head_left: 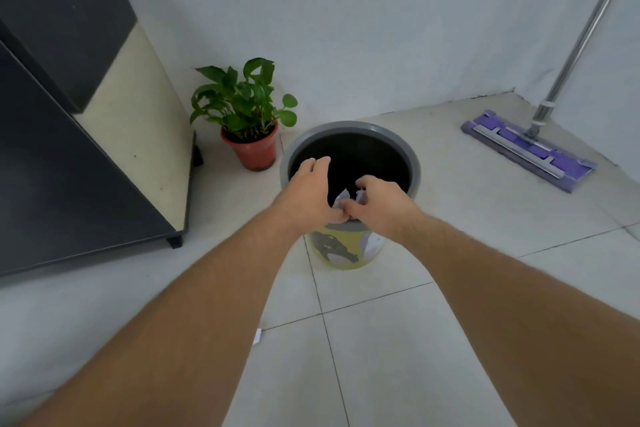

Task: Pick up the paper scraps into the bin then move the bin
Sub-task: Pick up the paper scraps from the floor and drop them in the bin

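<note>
A round bin (412,159) with a grey rim, dark inside and yellow printed wall stands on the tiled floor in the middle of the view. Both my hands are over its near rim. My left hand (311,192) has its fingers spread above the opening, its thumb pinched at white paper scraps (343,197). My right hand (379,203) is curled around the same scraps from the right. The scraps hang just inside the bin's mouth. One small white scrap (257,336) lies on the floor beside my left forearm.
A potted green plant (249,121) in a red-brown pot stands just left of the bin. A dark cabinet (69,156) on feet fills the left side. A purple flat mop (530,149) rests at the right against the white wall.
</note>
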